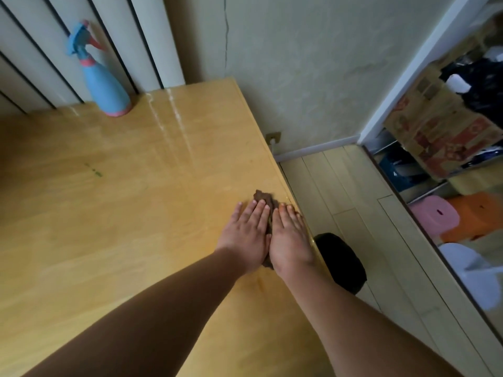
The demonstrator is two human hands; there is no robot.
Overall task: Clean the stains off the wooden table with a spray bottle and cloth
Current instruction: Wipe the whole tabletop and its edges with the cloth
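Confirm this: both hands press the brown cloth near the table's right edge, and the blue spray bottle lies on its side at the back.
Not quite. The head view shows the spray bottle standing upright at the back of the table. The left hand and right hand do press the cloth near its right edge.

Two hands, left hand (246, 235) and right hand (291, 240), one cloth (262, 197), one spray bottle (104, 85), one wooden table (109, 213)

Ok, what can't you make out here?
Head view only.
Cloth: mostly covered by the left hand and right hand; any stain beneath is hidden.
Spray bottle: opaque, fill level unknown.
Table: left side cut off by the frame edge.
Black object: too dark to identify.
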